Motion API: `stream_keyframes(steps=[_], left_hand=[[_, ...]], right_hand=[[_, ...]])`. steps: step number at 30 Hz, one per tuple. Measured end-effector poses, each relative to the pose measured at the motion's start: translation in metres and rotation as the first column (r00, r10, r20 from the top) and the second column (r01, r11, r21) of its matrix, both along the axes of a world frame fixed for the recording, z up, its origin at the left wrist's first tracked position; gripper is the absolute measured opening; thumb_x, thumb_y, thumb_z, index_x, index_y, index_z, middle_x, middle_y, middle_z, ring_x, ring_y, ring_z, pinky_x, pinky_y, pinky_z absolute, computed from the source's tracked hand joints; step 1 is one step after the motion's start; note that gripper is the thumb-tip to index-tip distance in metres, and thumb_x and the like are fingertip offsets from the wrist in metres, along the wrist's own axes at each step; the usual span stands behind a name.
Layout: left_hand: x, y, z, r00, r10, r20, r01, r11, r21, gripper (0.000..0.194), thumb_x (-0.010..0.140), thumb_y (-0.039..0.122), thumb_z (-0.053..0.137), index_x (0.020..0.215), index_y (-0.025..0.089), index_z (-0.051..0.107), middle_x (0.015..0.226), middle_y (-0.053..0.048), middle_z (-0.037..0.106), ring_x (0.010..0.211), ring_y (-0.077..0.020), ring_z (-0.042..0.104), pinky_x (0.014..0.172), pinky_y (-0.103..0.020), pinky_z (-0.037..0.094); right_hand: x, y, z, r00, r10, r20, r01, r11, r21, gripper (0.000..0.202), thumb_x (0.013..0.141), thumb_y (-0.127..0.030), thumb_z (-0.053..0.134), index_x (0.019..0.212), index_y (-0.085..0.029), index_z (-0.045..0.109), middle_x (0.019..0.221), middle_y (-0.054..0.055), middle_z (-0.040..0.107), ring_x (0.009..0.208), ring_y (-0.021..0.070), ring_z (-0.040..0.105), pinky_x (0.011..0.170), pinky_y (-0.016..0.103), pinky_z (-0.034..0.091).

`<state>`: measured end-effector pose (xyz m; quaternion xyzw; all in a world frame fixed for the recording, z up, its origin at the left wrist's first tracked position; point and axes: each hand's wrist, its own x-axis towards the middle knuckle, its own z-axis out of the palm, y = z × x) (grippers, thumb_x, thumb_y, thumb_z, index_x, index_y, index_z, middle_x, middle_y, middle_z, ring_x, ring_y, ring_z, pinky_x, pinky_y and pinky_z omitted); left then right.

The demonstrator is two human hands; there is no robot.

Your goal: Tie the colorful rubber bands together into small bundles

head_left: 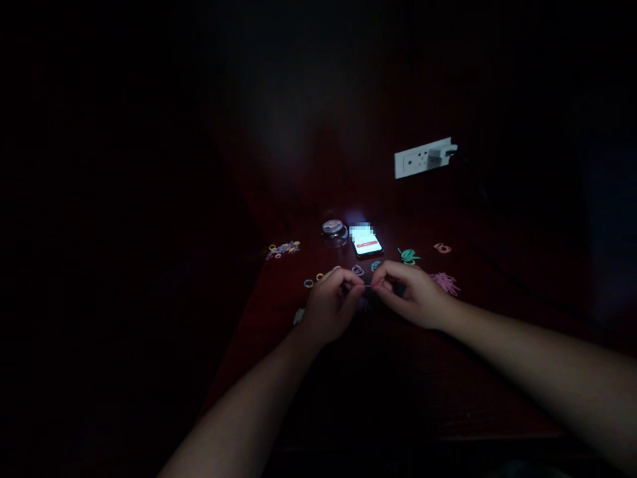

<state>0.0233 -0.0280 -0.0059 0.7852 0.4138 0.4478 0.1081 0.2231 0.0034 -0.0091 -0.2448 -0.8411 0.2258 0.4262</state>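
Observation:
My left hand [332,302] and my right hand [415,292] face each other above the table, fingertips pinched close together. Between them runs a short, thin pink elastic band [367,286], one end in each pinch. Purple bands [365,304] lie just below the fingertips, partly hidden. Beyond the hands are a purple ring-shaped band [357,270] and a blue bundle [375,265]. A heap of pink bands [445,283] rests beside my right wrist. Pale bands [299,316] and a small teal ring [308,283] are left of my left hand.
A lit phone [368,247] lies behind the hands, with a lidded clear jar [334,234] to its left. Mixed coloured bands [283,249] sit at the table's left edge. Green bands [409,255] and peach rings [442,247] lie right. A wall socket [423,158] holds a plug. Surroundings are dark.

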Motion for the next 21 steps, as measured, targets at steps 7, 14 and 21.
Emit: stream_keyframes(steps=[7,14,21], left_hand=[[-0.0019,0.0009,-0.0011,0.999,0.047,0.018,-0.047,0.998,-0.034,0.013,0.093,0.029,0.054,0.087,0.019,0.061,0.084,-0.002,0.064,0.07,-0.0144,0.054,0.072,-0.03,0.045],[0.0003,-0.0009,0.0012,0.999,-0.033,0.008,0.034,0.998,-0.055,0.015,0.093,0.03,0.053,0.087,0.018,0.061,0.078,0.0,0.063,0.068,-0.0129,0.056,0.078,-0.03,0.046],[0.001,-0.003,0.0032,0.999,-0.049,0.01,0.049,0.997,-0.064,0.014,0.093,0.03,0.054,0.088,0.019,0.061,0.076,0.001,0.062,0.068,-0.0121,0.057,0.082,-0.032,0.047]], right_hand=[[0.0015,0.0001,-0.0014,0.999,-0.007,-0.039,0.005,1.0,-0.03,0.004,0.088,-0.022,0.056,0.088,-0.019,0.053,0.064,-0.004,0.049,0.056,0.0108,0.045,0.049,0.023,0.038],[-0.0018,-0.0008,-0.0013,0.999,0.017,-0.039,-0.017,1.0,-0.01,0.013,0.089,-0.021,0.056,0.101,-0.019,0.056,0.071,-0.002,0.054,0.055,0.0105,0.048,0.048,0.023,0.039],[-0.0007,0.0007,0.0032,1.0,-0.003,0.005,0.002,0.996,0.092,0.011,0.09,-0.022,0.055,0.081,-0.018,0.059,0.063,-0.002,0.049,0.058,0.0119,0.048,0.056,0.025,0.041]])
